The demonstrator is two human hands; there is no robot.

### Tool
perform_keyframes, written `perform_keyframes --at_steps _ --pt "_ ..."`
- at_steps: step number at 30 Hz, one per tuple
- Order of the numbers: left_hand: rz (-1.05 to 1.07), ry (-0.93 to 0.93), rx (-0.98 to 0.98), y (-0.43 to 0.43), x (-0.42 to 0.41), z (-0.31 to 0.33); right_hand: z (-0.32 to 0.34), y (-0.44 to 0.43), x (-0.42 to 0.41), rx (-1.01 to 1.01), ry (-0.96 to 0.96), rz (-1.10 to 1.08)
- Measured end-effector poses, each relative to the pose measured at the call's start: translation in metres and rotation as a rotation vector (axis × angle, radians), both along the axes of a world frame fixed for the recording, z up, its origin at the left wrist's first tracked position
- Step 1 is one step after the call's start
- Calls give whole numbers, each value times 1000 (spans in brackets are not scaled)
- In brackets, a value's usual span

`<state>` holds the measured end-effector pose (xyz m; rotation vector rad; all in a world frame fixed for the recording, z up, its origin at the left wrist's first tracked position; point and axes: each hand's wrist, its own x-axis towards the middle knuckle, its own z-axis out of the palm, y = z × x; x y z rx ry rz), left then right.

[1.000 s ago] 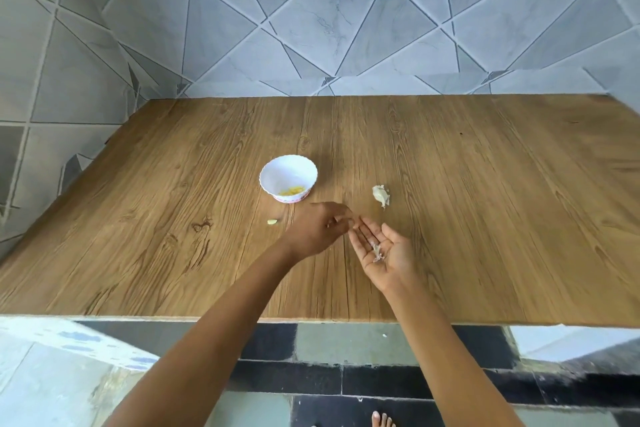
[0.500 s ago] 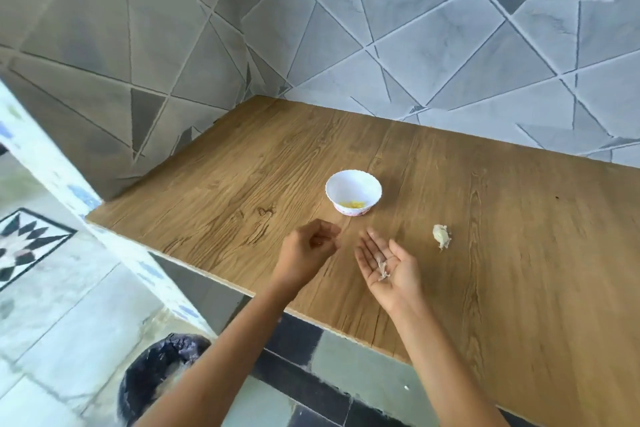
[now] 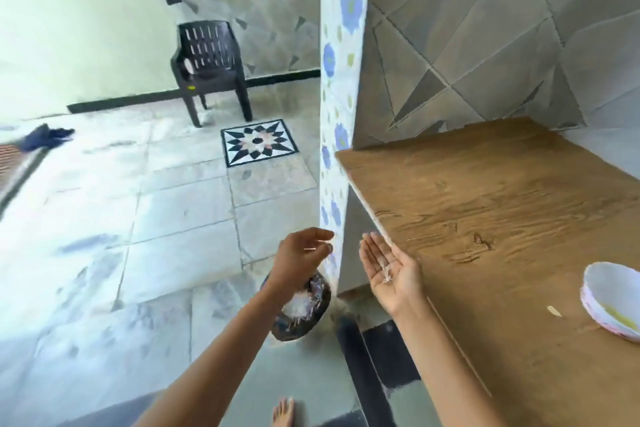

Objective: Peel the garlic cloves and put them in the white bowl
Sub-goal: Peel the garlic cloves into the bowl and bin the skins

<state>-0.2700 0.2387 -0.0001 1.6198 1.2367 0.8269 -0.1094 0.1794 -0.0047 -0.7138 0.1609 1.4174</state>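
My right hand [image 3: 389,269] lies flat, palm up, just past the left front corner of the wooden table [image 3: 502,204], with thin garlic peels [image 3: 386,274] resting on the palm. My left hand [image 3: 299,255] hovers to its left above a black bin [image 3: 304,314] on the floor; its curled fingers and thumb seem to pinch a pale scrap of peel, though blur hides detail. The white bowl [image 3: 602,305], with yellowish cloves inside, sits at the frame's right edge. A peeled clove [image 3: 554,311] lies on the table left of the bowl.
A floral-tiled pillar [image 3: 341,87] rises at the table's left end. A dark plastic chair [image 3: 209,62] stands on the tiled floor farther back. My bare foot [image 3: 284,412] shows at the bottom. Grey tiled walls enclose the table behind and at its left end.
The view has swung left, away from the table. Both hands moved off the table's left front corner, the left hand now over the bin. The unpeeled garlic piece has left the view.
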Motion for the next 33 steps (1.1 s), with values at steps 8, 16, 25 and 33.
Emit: perform_keyframes --at_steps 8,16,25,33 --pt "94 26 -70 105 -70 -41 -46 139 -71 -60 35 80" --pt "132 83 -180 206 -81 -146 -147 239 -91 -146 42 13" --pt "35 173 -320 273 -61 -376 -362 314 -73 -459 0 47" --pt "-71 133 -376 292 -49 -515 -500 330 -62 -599 -109 160"
